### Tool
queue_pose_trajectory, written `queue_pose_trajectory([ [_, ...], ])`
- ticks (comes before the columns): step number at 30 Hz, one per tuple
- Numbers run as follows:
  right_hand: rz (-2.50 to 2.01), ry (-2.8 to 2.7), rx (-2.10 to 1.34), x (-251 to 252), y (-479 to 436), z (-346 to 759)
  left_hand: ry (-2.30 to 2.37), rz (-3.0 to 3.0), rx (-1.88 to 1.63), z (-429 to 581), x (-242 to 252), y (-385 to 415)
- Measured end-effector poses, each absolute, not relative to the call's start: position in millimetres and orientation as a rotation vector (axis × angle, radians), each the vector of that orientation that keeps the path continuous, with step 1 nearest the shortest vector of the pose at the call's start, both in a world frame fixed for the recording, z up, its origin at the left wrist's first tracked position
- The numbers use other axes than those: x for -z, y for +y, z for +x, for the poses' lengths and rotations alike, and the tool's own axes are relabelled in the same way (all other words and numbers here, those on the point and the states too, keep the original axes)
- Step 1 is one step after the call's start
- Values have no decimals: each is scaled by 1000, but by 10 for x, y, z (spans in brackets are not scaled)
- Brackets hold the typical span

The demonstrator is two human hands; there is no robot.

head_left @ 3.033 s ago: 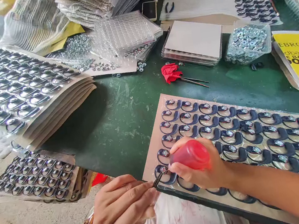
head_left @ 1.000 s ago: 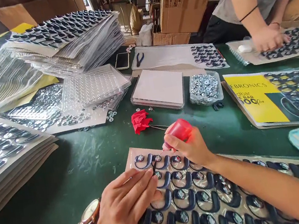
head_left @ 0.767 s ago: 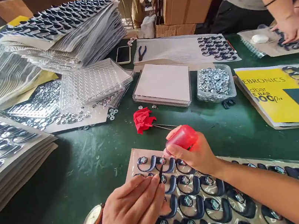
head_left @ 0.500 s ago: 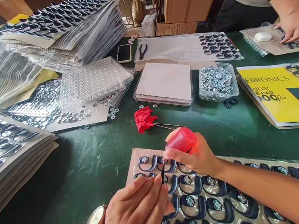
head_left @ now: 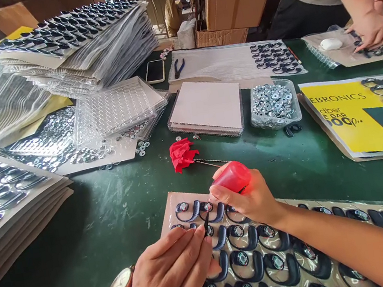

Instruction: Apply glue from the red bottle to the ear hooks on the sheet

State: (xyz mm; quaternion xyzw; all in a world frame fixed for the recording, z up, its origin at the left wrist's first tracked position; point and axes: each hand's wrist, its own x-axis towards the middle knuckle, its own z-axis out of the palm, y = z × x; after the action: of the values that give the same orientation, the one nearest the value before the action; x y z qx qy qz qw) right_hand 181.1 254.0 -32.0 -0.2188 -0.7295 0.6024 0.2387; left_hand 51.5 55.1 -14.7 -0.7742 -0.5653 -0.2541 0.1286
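A blister sheet (head_left: 171,210) of dark ear-hook parts with small round metal-faced discs lies at the table's near edge. My right hand (head_left: 253,199) is wrapped round a small red squeeze bottle (head_left: 231,177), its tip pointing down at a part in the sheet's top row. My left hand (head_left: 175,273), with a wristwatch, pinches thin black tweezers (head_left: 206,222) whose tips rest on a part just below that row. Both hands hover over the sheet's near-left corner.
Red-wrapped tweezers (head_left: 183,155) lie on the green table (head_left: 114,207). Behind are a tub of metal washers (head_left: 274,104), clear trays (head_left: 114,109), a white-topped tray stack (head_left: 206,108), stacked blister sheets (head_left: 14,189), a yellow box (head_left: 351,115), pliers (head_left: 178,68), a phone (head_left: 155,70). Another person's hand (head_left: 372,28) works far right.
The view has lifted from the sheet's lower corner to its top rows. Both hands moved to the top-left parts; over the last second they barely shift. The other person's hand moved slightly.
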Motion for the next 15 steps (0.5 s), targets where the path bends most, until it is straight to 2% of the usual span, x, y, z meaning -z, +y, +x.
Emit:
queue_pose_trajectory([
  [15, -626, -1985, -1654, 323, 2547, 1825, -1722, -2287, 895, 466, 38, 680],
])
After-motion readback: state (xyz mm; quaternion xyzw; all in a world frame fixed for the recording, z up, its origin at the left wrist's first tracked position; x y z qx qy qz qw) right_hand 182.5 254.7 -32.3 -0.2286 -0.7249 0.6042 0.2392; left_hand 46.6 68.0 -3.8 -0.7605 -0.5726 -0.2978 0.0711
